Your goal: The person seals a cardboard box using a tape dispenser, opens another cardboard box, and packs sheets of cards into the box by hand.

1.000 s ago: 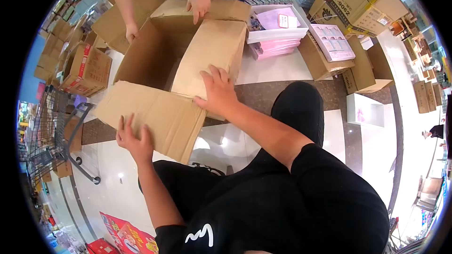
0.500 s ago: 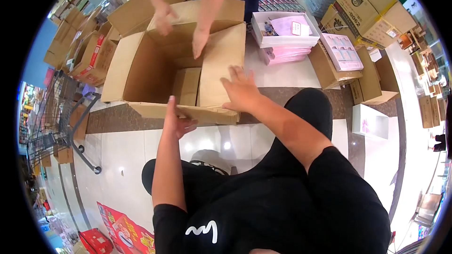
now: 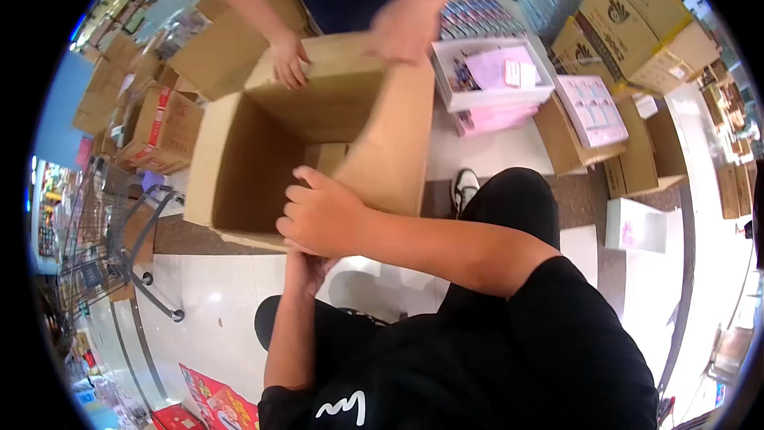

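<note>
A large open cardboard box (image 3: 398,143) stands in front of me, its inside facing up and a lighter cardboard piece showing at its bottom. My right hand (image 3: 326,215) reaches across to the near edge, with fingers curled over the rim of the box. Just beneath it, outside the near wall, is my left hand (image 3: 309,272); its fingers are mostly hidden behind the right one. Across the box, a co-worker's hand (image 3: 290,60) rests on the far flap. The co-worker's other hand (image 3: 406,28), smeared by motion, is at the far right corner.
Right of the box, a white tray (image 3: 450,99) with a pink packet lies on pink packages. Farther right are a pink-and-white boxed set (image 3: 593,111), cartons (image 3: 629,20) and a small white box (image 3: 637,224). A shopping cart (image 3: 103,247) and another carton (image 3: 171,131) stand left.
My right hand has moved left from the right flap to the near edge, above my left hand. The co-worker has leaned in, and that person's hands have moved onto the far side.
</note>
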`<state>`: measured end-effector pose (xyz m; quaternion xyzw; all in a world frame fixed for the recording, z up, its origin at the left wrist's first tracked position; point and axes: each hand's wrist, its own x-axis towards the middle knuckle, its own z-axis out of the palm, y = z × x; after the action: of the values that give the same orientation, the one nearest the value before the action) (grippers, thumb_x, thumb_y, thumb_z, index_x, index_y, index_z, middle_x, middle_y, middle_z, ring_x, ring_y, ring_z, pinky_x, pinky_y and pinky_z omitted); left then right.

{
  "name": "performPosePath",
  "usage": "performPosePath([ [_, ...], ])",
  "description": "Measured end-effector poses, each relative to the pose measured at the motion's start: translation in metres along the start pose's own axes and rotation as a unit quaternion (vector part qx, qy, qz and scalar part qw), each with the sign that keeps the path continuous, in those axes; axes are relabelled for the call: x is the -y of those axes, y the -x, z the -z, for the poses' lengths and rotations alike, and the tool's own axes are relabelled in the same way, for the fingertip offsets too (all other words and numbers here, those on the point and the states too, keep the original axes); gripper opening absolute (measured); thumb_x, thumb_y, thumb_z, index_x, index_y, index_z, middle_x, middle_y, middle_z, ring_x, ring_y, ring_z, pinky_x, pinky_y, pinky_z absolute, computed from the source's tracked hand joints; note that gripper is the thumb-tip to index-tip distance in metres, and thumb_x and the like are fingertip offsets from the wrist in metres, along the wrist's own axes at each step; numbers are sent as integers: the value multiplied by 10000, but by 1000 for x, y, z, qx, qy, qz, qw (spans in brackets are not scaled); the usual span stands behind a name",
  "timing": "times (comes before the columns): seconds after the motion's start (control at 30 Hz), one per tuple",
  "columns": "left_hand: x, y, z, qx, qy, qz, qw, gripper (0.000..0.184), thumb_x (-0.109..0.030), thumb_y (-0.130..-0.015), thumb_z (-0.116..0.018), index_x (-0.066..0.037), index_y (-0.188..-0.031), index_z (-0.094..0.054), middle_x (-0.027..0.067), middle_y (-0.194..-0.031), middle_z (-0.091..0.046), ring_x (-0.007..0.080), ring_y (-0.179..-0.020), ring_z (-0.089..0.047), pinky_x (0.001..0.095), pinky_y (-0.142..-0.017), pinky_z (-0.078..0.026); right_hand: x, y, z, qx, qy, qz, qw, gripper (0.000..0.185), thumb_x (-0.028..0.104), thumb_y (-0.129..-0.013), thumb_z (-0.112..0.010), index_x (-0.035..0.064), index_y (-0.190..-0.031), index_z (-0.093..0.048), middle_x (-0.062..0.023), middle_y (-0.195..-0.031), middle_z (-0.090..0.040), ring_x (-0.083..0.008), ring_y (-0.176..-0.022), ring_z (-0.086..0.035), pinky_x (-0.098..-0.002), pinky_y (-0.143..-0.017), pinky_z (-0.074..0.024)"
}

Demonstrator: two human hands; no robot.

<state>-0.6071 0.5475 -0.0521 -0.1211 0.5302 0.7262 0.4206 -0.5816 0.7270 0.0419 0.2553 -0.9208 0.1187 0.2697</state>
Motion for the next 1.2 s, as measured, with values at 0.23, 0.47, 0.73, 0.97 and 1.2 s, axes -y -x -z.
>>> performPosePath([
  [0.23,49,7,21,-29,128,-82,988,484,-119,-900,-402,145,-1305,-405,302,-1284,-531,446,-1173,-591,548,-926,-594,-17,51,101,81,47,-175,980,214,359,-877,-633,165,-810,-693,-63,-710,-659,-264,-715,-643,-394,-685,-479],
  [0.47,79,32,33,-95,277,-127,948,458,-110,-944,-389,145,-1324,-387,332,-1333,-461,507,-1225,-516,629,-938,-553,-73,146,93,25,-57,-293,954,195,319,-863,-655,136,-820,-707,-81,-693,-672,-279,-728,-677,-432,-707,-530],
  [0.73,63,55,22,-185,324,-130,919,499,-156,-947,-417,126,-1352,-351,304,-1429,-378,491,-1316,-436,645,-1042,-467,-107,122,-47,281,-300,-327,851,700,551,-923,-578,-49,-1284,-556,-322,-1258,-591,-437,-1181,-574,-456,-1019,-449],
  [0.97,44,24,32,-173,332,-137,917,483,-97,-895,-425,154,-1303,-361,314,-1400,-411,512,-1307,-427,679,-1091,-408,-103,74,-99,342,-307,-296,837,872,504,-808,-747,-191,-1269,-492,-356,-1258,-589,-426,-1149,-624,-414,-978,-500],
  [1.2,-10,-12,32,-209,339,-166,902,455,-83,-861,-471,119,-1267,-434,269,-1320,-497,469,-1246,-502,621,-1065,-475,-126,-42,-100,492,-16,-144,858,654,200,-812,-704,-118,-1340,-486,-301,-1115,-672,-319,-1002,-712,-478,-804,-567],
])
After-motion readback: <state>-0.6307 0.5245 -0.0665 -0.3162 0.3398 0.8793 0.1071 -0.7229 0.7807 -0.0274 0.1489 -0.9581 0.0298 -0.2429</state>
